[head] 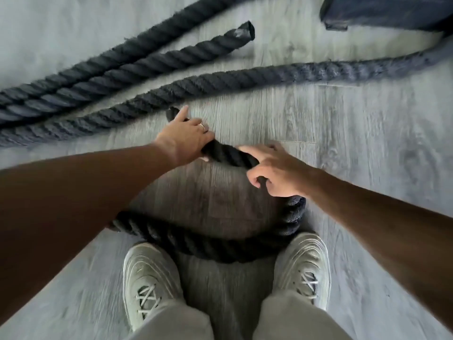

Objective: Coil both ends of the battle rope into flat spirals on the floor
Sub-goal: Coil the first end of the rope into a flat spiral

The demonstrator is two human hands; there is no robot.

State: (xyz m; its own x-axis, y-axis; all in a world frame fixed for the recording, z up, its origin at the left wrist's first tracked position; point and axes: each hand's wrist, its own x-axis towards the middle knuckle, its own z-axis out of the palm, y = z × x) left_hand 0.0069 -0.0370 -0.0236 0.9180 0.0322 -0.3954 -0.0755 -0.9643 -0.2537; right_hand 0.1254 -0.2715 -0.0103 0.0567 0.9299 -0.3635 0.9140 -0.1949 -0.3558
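A thick black battle rope [196, 239] curves in a loose loop on the grey floor in front of my feet. My left hand [186, 137] grips the rope near its end, whose tip pokes out beyond my thumb. My right hand [272, 170] is closed around the same rope a short way along the bend. From there the rope arcs down, past my right shoe, and left under my left forearm. Further rope lengths [220, 82] lie stretched across the floor beyond my hands. The other capped end [245, 31] rests at the upper middle.
My two pale sneakers, left [147, 283] and right [304, 268], stand just behind the loop. A dark box-like object [387, 11] sits at the top right. Grey wood-grain floor [367, 133] spreads to the right of my hands.
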